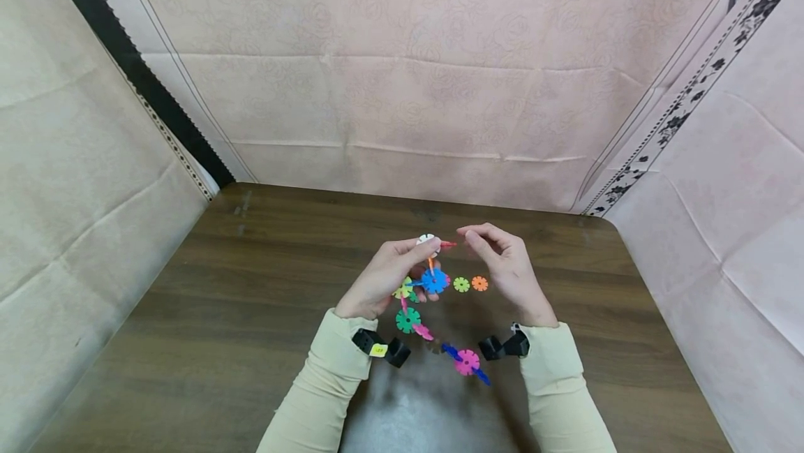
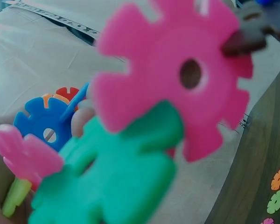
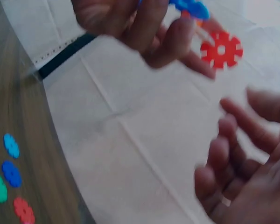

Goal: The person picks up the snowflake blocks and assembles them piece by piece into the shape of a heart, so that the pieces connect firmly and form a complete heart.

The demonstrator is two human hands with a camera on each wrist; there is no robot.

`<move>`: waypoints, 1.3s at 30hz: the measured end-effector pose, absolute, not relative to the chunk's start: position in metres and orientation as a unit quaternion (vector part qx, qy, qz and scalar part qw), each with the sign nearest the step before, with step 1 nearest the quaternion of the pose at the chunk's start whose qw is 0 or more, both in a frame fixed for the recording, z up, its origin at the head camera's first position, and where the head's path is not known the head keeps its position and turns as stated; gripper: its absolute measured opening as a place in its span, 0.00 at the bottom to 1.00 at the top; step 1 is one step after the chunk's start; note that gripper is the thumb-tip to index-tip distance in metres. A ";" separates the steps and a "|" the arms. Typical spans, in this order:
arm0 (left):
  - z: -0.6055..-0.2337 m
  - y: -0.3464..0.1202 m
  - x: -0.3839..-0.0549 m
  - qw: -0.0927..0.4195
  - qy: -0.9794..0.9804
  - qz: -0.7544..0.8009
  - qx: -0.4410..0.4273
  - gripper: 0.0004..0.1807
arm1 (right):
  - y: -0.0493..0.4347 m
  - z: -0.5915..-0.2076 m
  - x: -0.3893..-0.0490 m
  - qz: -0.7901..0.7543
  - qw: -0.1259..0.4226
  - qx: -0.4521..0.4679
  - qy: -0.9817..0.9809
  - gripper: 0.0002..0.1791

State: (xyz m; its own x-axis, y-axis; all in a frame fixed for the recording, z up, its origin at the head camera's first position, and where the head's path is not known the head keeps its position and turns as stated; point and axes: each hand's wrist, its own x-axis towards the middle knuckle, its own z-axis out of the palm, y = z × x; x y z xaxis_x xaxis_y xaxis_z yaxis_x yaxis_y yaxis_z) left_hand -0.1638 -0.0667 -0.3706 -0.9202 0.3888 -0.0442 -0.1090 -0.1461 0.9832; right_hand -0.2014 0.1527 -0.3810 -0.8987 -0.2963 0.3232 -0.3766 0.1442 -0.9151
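Note:
My left hand [image 1: 392,273] grips one end of a chain of notched plastic discs slotted together. At its fingertips sit a white disc [image 1: 426,238] and a red disc [image 3: 221,50], which points right. Below them run an orange disc, a blue disc [image 1: 434,280], yellow-green, a green disc [image 1: 408,320] and pink. The chain hangs toward the front, with a brown disc, then a pink disc [image 1: 467,362] between dark blue ones. My right hand [image 1: 511,264], fingers loosely bent and holding nothing, is just right of the red disc, with a small gap between.
Loose discs lie on the wooden table [image 1: 270,299]: a lime disc [image 1: 461,285] and an orange disc [image 1: 480,283] between the hands. The right wrist view shows light blue, a blue disc [image 3: 11,173], green and red ones. Patterned cloth [image 1: 389,104] stands around the back and sides.

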 end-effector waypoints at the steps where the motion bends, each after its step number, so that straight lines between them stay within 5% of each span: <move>1: -0.370 -0.067 -0.164 0.165 0.631 0.750 0.111 0.27 | 0.154 -0.384 -0.204 0.602 0.032 0.204 -0.771 0.15; 16: -0.372 -0.070 -0.163 0.149 0.616 0.768 0.090 0.29 | 0.165 -0.446 -0.226 0.354 -0.066 0.060 -0.931 0.24; 39: -0.369 -0.071 -0.162 0.164 0.584 0.790 0.086 0.28 | 0.170 -0.476 -0.231 0.291 -0.094 0.053 -0.951 0.20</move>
State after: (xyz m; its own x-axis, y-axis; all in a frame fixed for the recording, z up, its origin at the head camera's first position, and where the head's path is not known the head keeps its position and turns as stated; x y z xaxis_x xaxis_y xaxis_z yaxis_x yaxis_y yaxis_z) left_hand -0.1620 -0.0713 -0.3693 -0.9314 0.3598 -0.0550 -0.1582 -0.2642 0.9514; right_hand -0.2311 0.1695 -0.4762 -0.9766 -0.1561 -0.1482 -0.0464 0.8248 -0.5635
